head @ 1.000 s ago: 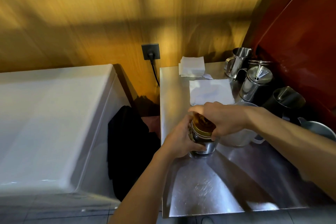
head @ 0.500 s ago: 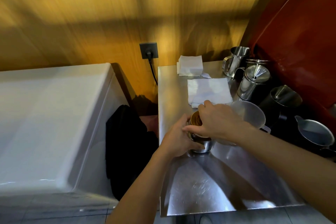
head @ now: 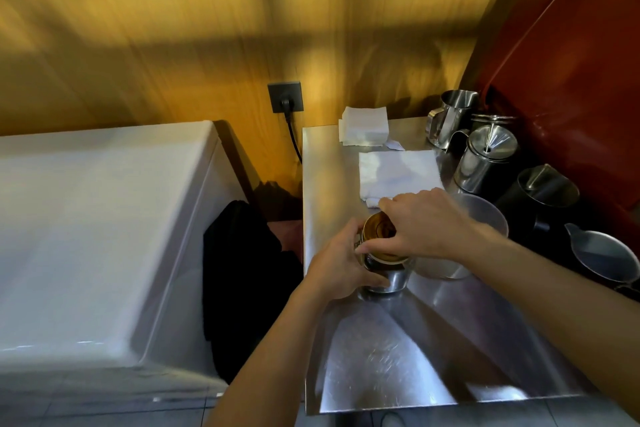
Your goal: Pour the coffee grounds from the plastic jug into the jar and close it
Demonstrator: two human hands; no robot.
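Standing near the left edge of the steel bench (head: 381, 367), the jar (head: 388, 279) is a short metal-sided pot with a gold-toned lid (head: 379, 229) on top. The left hand (head: 341, 269) is wrapped round its side, fingers curled closed against the wall, and the right hand (head: 420, 227) comes over from above with fingertips pinched on the lid's rim, so the closing step looks under way; whether the lid is seated square cannot be told. If it has gone on crooked, a twist could jam it or leave a gap, and grounds may spill on a later tilt. Since the jar sits close to the bench edge, a hard turn with a loose left grip could skid it toward the drop beside the black bag (head: 242, 274). Just beside the jar, under the right wrist, stands the plastic jug (head: 485, 218), upright and apparently empty; an elbow swing could knock it into the metal pitchers (head: 488, 163) behind. A folded white cloth (head: 398, 172) lies beyond.
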